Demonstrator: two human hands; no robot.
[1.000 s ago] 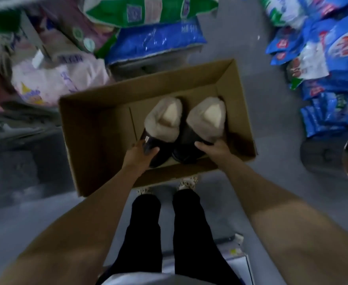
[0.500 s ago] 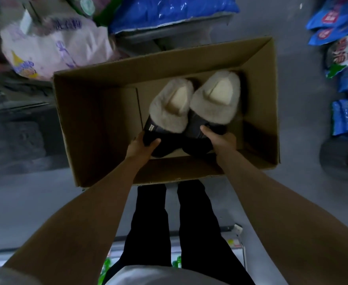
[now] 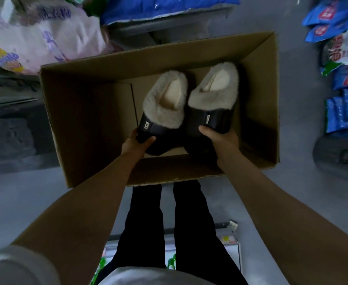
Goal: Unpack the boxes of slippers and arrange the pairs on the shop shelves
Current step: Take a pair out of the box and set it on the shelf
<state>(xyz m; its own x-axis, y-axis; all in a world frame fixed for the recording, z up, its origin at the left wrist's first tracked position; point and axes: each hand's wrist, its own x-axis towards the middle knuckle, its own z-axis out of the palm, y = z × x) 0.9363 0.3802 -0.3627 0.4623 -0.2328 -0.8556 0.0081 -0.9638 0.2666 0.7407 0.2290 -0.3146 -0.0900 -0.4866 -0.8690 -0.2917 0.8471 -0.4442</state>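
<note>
- Slippers first: the left slipper (image 3: 165,103) and the right slipper (image 3: 214,95) of a dark, fleece-lined pair sit side by side over the right half of the cardboard box (image 3: 86,120), toes toward me, fleece openings toward the far wall.
- What has changed in the last second: the pair shows larger and higher against the box walls than it did, so I judge I am lifting it up out of the box rather than settling it down.
- My left hand (image 3: 137,144) grips the toe of the left slipper, thumb curled over the top, fingers hidden underneath.
- My right hand (image 3: 220,138) holds the toe of the right slipper the same way, thumb on the upper and the rest of the fingers out of sight below.
- The two slippers touch along their inner sides, so they travel as one pair.
- The box floor to the left of the pair shows bare cardboard; I cannot tell whether anything else lies under the slippers.
- Meaning for the task: this pair is on its way out and not yet shelved; no shelf space for it shows in my view.
- Around the box: pale printed bags (image 3: 35,33) at far left, blue packets (image 3: 343,79) along the right, grey floor (image 3: 14,202) near me.
</note>
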